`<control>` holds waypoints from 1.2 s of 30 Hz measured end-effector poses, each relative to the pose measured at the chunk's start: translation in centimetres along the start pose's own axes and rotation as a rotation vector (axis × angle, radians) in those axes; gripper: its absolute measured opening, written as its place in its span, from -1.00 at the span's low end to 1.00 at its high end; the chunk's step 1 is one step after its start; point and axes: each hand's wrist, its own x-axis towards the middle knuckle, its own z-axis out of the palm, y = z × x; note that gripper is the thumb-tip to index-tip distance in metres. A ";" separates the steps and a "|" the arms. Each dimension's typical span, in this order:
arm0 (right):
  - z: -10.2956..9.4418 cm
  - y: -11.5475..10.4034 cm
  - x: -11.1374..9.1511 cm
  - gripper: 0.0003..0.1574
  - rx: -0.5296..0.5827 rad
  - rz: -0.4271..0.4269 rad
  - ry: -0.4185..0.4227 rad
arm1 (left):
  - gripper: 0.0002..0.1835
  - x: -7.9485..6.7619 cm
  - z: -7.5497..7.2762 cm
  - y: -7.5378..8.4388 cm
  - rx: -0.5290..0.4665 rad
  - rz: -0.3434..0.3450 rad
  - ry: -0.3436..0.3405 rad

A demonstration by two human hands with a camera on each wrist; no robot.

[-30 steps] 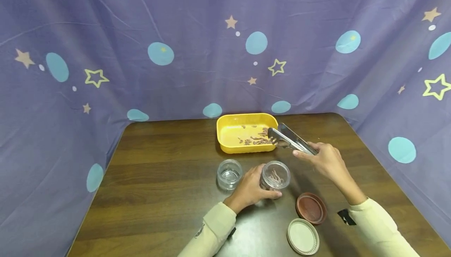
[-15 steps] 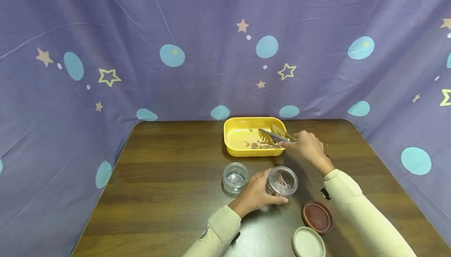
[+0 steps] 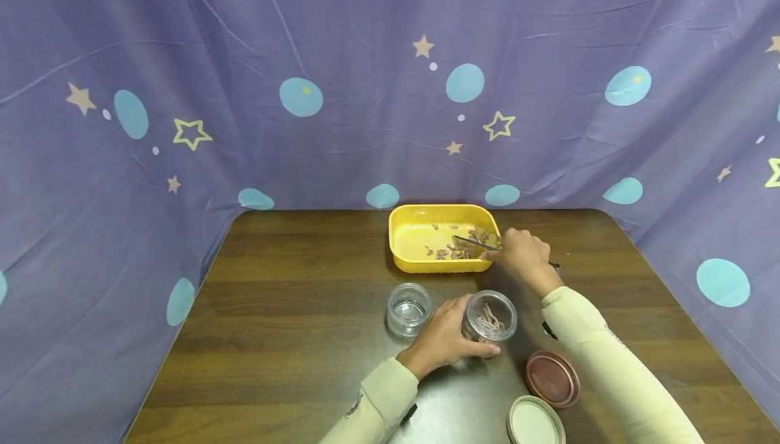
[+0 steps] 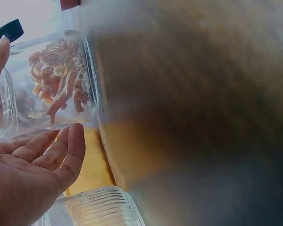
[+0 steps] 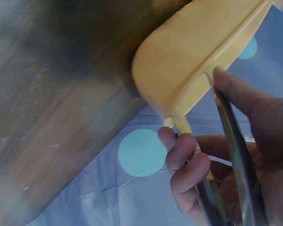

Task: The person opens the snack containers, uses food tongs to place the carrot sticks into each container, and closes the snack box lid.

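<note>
My left hand (image 3: 447, 336) grips a clear jar (image 3: 504, 316) from its left side, fingers and thumb curled round it. Inside that jar lie brownish-pink dried strips (image 4: 61, 77), plain in the left wrist view. With my right hand (image 3: 523, 258) I hold metal tongs (image 5: 240, 165), thumb on one arm and fingers on the other. The tongs' tips reach down into a yellow tray (image 3: 441, 267), among small brown pieces (image 3: 447, 252) gathered toward its front right. Whether the tips pinch any piece cannot be seen clearly.
A second clear jar (image 3: 408, 310) stands just left of my left hand. Two round lids, one reddish-brown (image 3: 552, 379) and one cream (image 3: 535, 424), lie on the wooden table (image 3: 292, 322) at front right. A purple patterned curtain (image 3: 341, 146) hangs behind.
My right hand has moved forward and left, lowering the tongs from the tray's right edge into it. My left hand keeps its grip on the jar. The head view has shifted slightly.
</note>
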 end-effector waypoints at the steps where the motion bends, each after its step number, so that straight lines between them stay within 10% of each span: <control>1: 0.0 -0.2 0.1 -0.26 -0.005 0.001 -0.007 | 0.01 0.0 0.0 0.0 -0.002 0.003 0.003; 21: 0.1 -0.7 1.1 -0.40 -0.137 -0.007 0.069 | 0.02 -0.2 0.3 0.4 -0.004 0.021 0.017; 36: 0.8 1.5 1.0 -0.58 0.061 0.005 0.082 | 0.01 0.0 0.1 0.2 -0.002 0.019 0.018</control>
